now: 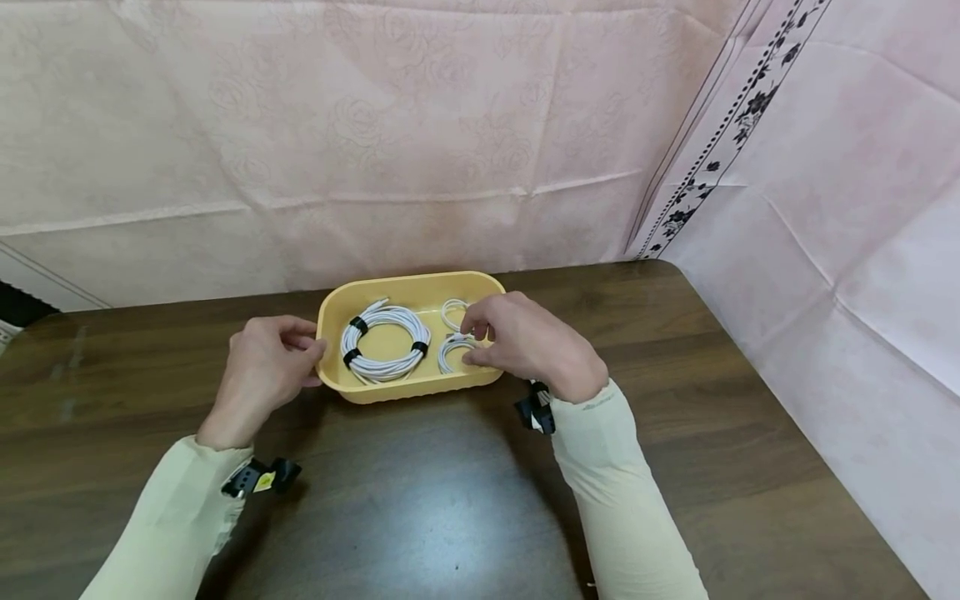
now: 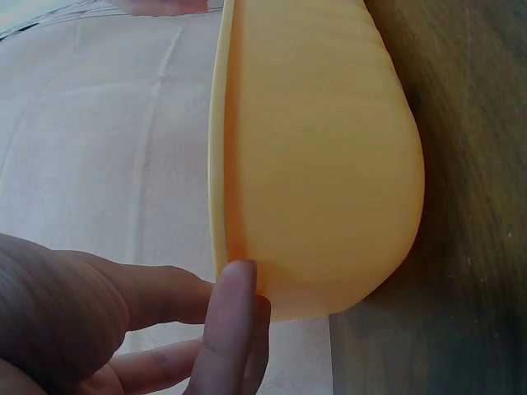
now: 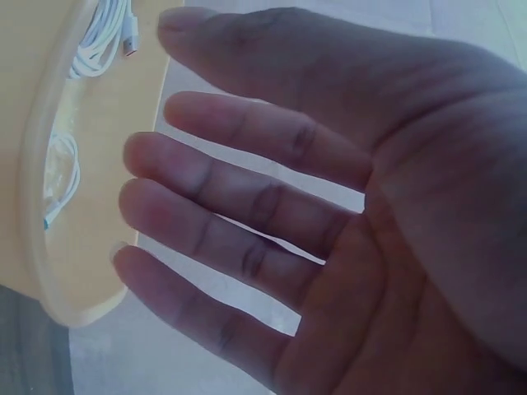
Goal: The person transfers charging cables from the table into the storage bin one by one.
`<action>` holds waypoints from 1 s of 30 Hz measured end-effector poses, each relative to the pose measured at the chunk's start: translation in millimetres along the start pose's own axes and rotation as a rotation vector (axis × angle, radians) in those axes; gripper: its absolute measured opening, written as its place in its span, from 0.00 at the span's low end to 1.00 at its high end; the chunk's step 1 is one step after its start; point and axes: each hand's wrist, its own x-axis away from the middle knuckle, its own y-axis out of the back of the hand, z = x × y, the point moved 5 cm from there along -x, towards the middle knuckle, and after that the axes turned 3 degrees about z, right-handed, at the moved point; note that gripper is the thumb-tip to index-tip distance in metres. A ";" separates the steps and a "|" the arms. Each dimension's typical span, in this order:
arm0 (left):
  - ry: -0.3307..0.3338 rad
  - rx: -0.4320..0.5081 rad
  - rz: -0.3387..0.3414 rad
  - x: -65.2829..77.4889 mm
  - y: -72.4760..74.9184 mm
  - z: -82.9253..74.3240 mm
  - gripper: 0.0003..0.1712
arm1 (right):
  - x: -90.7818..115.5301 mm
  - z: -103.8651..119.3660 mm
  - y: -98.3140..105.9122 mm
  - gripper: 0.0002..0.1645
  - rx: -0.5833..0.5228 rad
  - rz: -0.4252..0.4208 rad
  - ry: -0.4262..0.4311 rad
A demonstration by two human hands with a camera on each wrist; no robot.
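Pinching the left rim of the tray (image 1: 420, 391): left hand (image 1: 262, 367); right hand (image 1: 525, 337) over right end, fingers parted, holding nothing; inside, big cable coil (image 1: 384, 372), small cables (image 1: 443, 358); tray on table (image 1: 420, 500), probably light, fairly stiff, smooth; best gripped by both end rims.

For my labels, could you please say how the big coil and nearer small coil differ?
The big coil is wider than the nearer small coil. Black straps show on the big coil, none on the small coil's visible part. Both are white and lie in the yellow tray.
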 end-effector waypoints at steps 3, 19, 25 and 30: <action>0.005 -0.004 -0.006 -0.1 0.5 -0.5 0.22 | 1.3 -0.7 1.5 0.14 0.015 -0.010 -0.008; 0.001 -0.007 -0.007 0.3 0.6 -2.3 0.22 | 11.7 -7.3 3.2 0.15 0.044 -0.026 -0.040; 0.010 -0.002 0.000 0.4 -0.4 -2.4 0.22 | 15.4 -9.0 3.0 0.14 0.043 -0.040 -0.040; 0.011 -0.002 -0.002 0.7 -0.1 -1.6 0.22 | 16.9 -10.5 1.3 0.16 0.047 -0.037 -0.046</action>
